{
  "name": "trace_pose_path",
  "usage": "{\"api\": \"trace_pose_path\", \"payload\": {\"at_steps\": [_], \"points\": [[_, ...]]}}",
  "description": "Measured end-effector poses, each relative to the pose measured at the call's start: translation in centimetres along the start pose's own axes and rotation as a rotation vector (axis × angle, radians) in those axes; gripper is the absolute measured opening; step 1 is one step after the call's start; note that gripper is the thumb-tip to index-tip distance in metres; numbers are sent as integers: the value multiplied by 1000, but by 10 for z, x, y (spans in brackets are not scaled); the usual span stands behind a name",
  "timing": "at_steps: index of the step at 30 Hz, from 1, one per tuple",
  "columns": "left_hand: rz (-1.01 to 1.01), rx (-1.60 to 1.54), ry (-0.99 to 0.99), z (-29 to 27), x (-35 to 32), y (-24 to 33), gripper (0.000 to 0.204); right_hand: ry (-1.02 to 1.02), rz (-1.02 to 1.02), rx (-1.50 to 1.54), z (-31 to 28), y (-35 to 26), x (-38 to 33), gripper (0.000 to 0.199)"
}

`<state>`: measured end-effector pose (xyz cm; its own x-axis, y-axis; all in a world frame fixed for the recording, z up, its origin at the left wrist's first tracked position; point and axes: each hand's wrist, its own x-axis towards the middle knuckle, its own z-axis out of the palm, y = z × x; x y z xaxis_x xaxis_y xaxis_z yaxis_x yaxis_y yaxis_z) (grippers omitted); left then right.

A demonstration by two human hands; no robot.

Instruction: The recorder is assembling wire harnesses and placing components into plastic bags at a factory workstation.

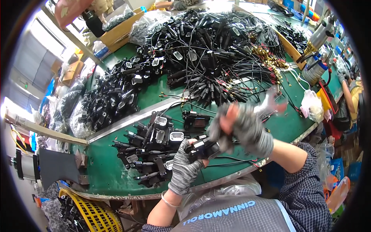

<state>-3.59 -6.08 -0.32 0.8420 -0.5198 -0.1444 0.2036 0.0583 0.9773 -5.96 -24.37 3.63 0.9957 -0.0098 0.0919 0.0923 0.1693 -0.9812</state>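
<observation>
My left hand [184, 170], in a grey knitted glove with bare fingertips, is closed around a black plastic housing [202, 150] just above the near edge of the green table. Close over the housing's far end is my right hand [243, 125], gloved alike, its fingers smeared by motion. A blurred pale and red shape [272, 103] shows beyond that hand; what it is, I cannot make out. Left of my hands lies a cluster of similar black housings [148, 145], some with pale oval windows. One more black housing [196, 120] lies just beyond the held one.
A large heap of black parts and cables [205, 42] covers the table's far side, with black housings [112, 91] piled at left. A metal strip [147, 108] crosses the green tabletop [104, 162]. A yellow basket [91, 210] stands below left; a tool [319, 36] hangs at right.
</observation>
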Motion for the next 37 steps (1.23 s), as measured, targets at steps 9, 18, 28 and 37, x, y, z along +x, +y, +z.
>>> {"api": "trace_pose_path", "payload": {"at_steps": [9,18,28,37], "points": [[784,944,28,-6,5,-11,56,-165,705,0,-8,-31,33,48],[29,-10,0,-17,7,-11,56,-79,282,750,-64,-6,39,55],[23,36,17,-10,4,-8,57,-172,97,457,-71,-9,26,66],[23,-21,-45,-11,12,-8,56,-227,98,385,-85,-2,28,66]]}}
